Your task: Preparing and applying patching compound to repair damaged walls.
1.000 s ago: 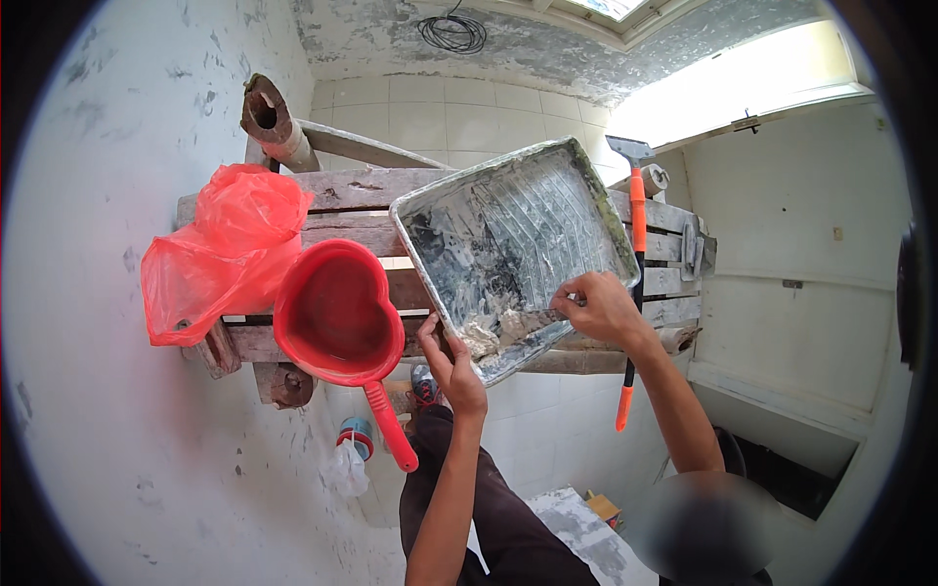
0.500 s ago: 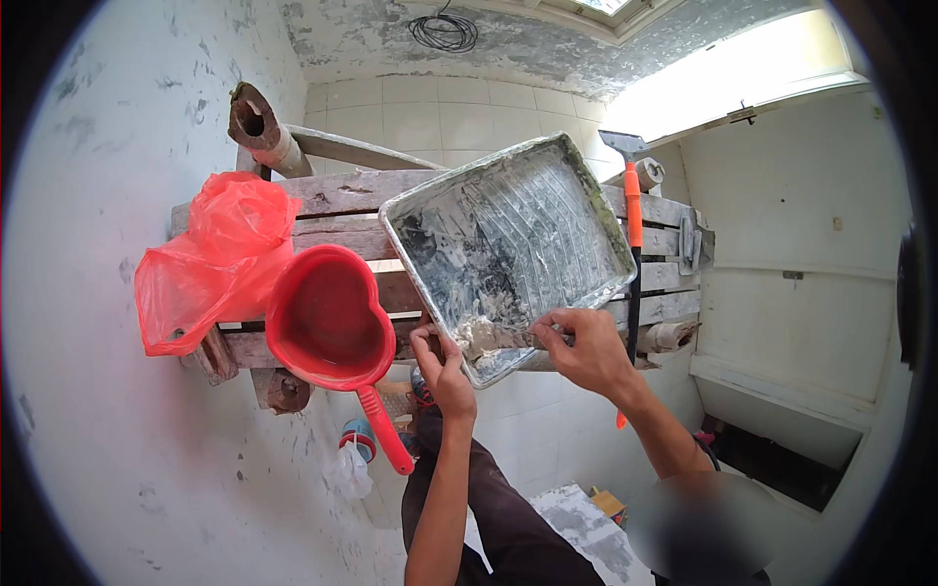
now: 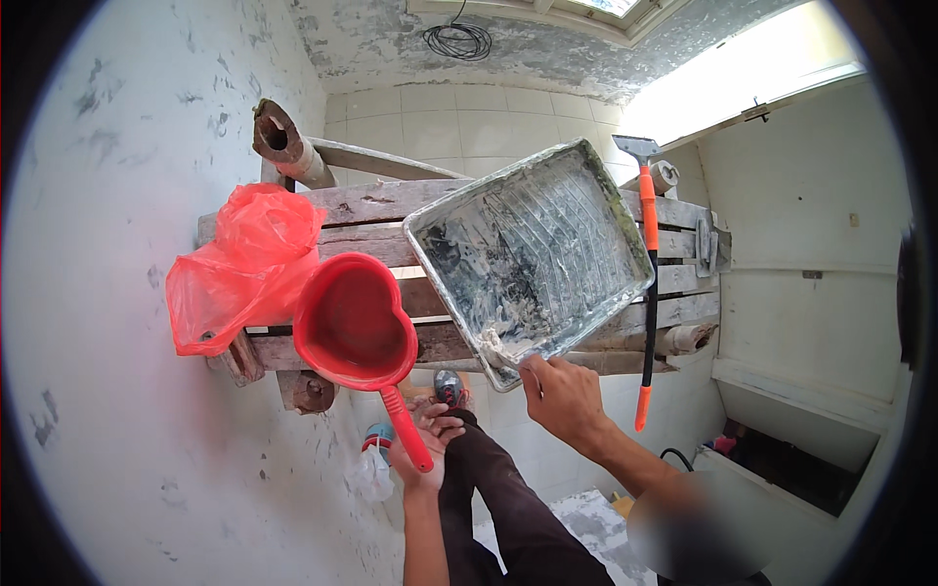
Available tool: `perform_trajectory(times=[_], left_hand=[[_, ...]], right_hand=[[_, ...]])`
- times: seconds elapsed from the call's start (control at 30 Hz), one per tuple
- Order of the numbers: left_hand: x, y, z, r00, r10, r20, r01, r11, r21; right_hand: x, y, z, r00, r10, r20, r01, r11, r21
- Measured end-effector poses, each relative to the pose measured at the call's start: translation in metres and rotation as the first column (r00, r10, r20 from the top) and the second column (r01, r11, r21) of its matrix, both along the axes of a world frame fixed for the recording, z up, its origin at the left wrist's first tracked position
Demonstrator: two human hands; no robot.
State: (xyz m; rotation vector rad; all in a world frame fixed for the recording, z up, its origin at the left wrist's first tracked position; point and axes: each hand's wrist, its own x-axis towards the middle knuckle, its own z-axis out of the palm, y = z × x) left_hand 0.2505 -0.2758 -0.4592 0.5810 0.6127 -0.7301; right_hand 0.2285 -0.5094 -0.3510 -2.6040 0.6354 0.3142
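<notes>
Head view, nearest first: the left hand (image 3: 427,444) is wrapped around the end of the handle of a red heart-shaped scoop (image 3: 354,328), whose bowl rests on the wooden scaffold planks (image 3: 386,203) and looks empty. Below the hand, the person's dark trouser leg (image 3: 508,508) and a shoe (image 3: 448,387) show. The right hand (image 3: 561,396) is curled at the near corner of a metal paint tray (image 3: 535,256); whether it grips the rim or a small tool cannot be told. A lump of whitish paste sits at that corner, and the tray's ribbed bed is smeared grey-white. Just right of the tray, a scraper with an orange-and-black handle (image 3: 648,293) lies across the planks. Left of the scoop sits a red plastic bag (image 3: 239,269), and behind it a wooden pole end (image 3: 281,142).

Half a second earlier the left hand was up at the tray's edge; now it has dropped to the scoop handle.
</notes>
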Motion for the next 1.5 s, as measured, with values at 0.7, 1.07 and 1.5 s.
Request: perform_trajectory(times=[0.7, 1.07, 1.5], left_hand=[[0.026, -0.02, 0.192, 0.87, -0.411, 0.272, 0.409, 0.91, 0.066], [-0.002, -0.112, 0.2, 0.597, -0.667, 0.445, 0.733, 0.679, 0.035], [-0.014, -0.134, 0.185, 0.668, -0.656, 0.351, 0.738, 0.643, -0.205]], right_hand=[[-0.015, 0.008, -0.003, 0.986, -0.114, 0.117, 0.11, 0.993, 0.044], [-0.027, 0.014, -0.024, 0.926, 0.075, 0.369, 0.004, 0.978, -0.208], [-0.02, 0.008, -0.012, 0.936, -0.126, 0.328, 0.14, 0.99, -0.019]])
